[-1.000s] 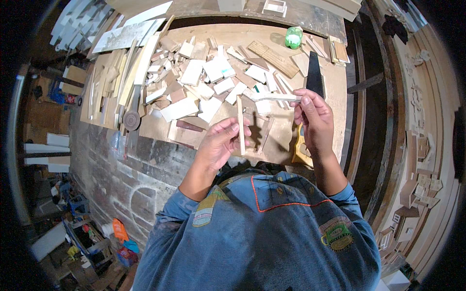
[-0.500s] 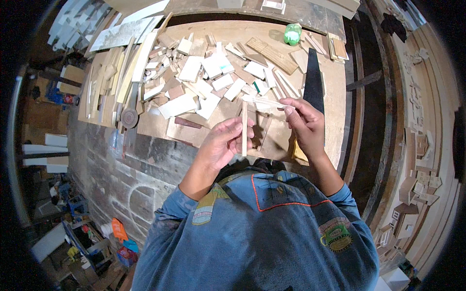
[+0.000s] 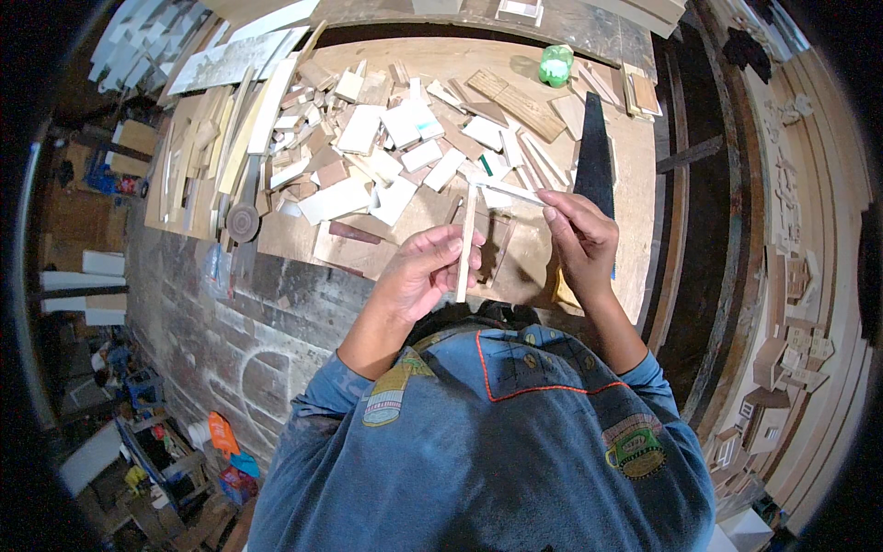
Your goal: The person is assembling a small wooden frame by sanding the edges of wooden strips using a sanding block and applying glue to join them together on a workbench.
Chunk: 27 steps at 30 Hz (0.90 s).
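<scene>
My left hand (image 3: pixel 409 276) is closed around a narrow wooden strip (image 3: pixel 468 225), held nearly upright over the front edge of the board. In my right hand (image 3: pixel 585 241), thumb and fingers pinch a thin pale stick (image 3: pixel 513 192) that points left. Its far tip meets or overlaps the upper end of the strip; whether they truly touch I cannot tell. Just beyond my right hand lies a handsaw, its dark blade (image 3: pixel 594 152) pointing away. A yellow piece, perhaps the saw's handle, shows partly behind my right wrist.
Wood offcuts (image 3: pixel 365 129) and white blocks heap across the wooden board (image 3: pixel 635 143). A green plastic cup (image 3: pixel 556 66) with whitish contents stands at the back right. Long strips (image 3: pixel 239 138) and a round-ended tool (image 3: pixel 243 224) lie left. Small wooden house models (image 3: pixel 771 409) sit far right.
The right-hand stick has tilted, and its tip has come to the top of the wooden strip. The strip in my left hand leans slightly more, with its upper end shifted right.
</scene>
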Tool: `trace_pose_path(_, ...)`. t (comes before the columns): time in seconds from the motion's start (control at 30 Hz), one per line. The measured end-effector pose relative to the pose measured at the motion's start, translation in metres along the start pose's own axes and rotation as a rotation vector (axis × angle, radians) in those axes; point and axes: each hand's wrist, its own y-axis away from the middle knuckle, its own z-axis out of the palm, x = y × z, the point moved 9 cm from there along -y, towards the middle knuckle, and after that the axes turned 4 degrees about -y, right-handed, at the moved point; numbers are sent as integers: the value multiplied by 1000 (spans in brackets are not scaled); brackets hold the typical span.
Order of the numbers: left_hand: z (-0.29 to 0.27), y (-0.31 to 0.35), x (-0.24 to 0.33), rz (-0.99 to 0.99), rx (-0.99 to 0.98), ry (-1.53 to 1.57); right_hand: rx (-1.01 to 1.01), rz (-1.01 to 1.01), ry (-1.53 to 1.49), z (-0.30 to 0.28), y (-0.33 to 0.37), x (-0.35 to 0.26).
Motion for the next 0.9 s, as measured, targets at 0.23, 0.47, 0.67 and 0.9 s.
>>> trace_pose_path(0.23, 3, -4, 3, 26, -89, 81, -66, -178, 169, 5, 2, -5)
trace_pose_path(0.47, -5, -7, 9, 45, 35, 50, -70, -315, 329, 0, 1, -11)
trace_pose_path(0.67, -20, -16, 23, 197, 52, 116, -82, 248, -196, -6, 1, 6)
trace_pose_path(0.9, -27, -17, 29, 250, 74, 112, -253, 565, -417, 22, 27, 33)
